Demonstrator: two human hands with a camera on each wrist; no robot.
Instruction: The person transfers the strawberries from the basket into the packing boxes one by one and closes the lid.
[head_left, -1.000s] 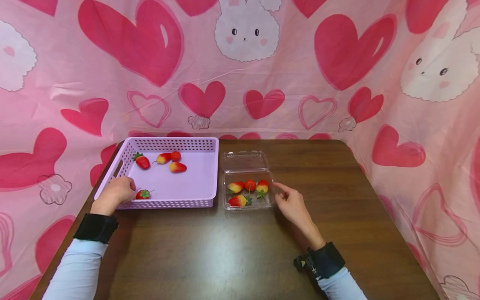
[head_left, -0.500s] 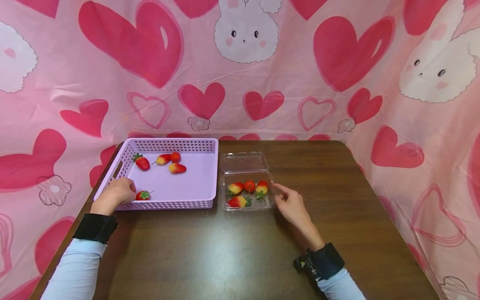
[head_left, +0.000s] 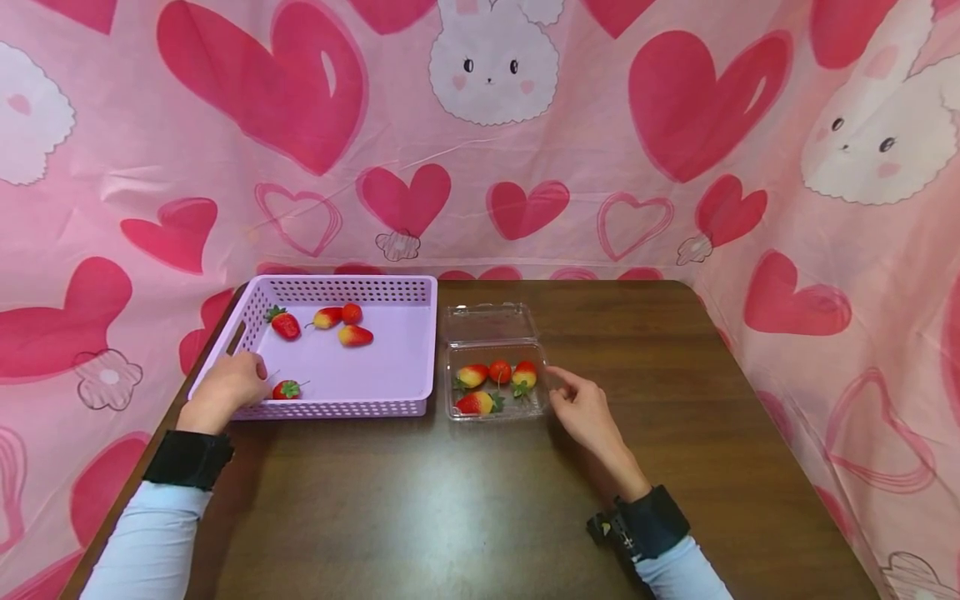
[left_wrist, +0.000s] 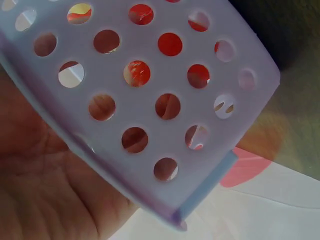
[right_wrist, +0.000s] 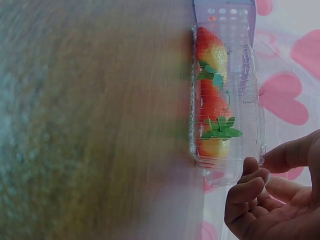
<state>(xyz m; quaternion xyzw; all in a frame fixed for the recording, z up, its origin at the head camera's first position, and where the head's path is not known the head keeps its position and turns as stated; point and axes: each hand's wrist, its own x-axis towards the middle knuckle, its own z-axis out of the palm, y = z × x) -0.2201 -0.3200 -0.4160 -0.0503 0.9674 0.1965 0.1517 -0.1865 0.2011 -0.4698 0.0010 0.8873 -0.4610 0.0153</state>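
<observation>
My left hand (head_left: 228, 385) reaches over the front left corner of a lilac basket (head_left: 322, 408), its fingers bent down inside. In the left wrist view, fingers and red fruit show through the holes of the basket wall (left_wrist: 150, 95); I cannot tell whether the fingers hold any fruit. A strawberry (head_left: 287, 390) lies just right of this hand, beside a thin stem. My right hand (head_left: 581, 408) pinches the right rim of a clear plastic clamshell box (head_left: 459, 417) between thumb and finger. Inside it are several strawberries (head_left: 474, 403) and a round red fruit (head_left: 499, 372).
Farther back in the basket lie a red strawberry (head_left: 285, 323), two red-yellow fruits (head_left: 356, 335) and a round red fruit (head_left: 351, 313). The box's lid (head_left: 491, 323) lies open toward the back. A heart-print cloth (head_left: 487, 158) hangs behind the brown table (head_left: 420, 500).
My left hand has shifted slightly left at the basket's corner. My right hand and the clear box have stayed in place.
</observation>
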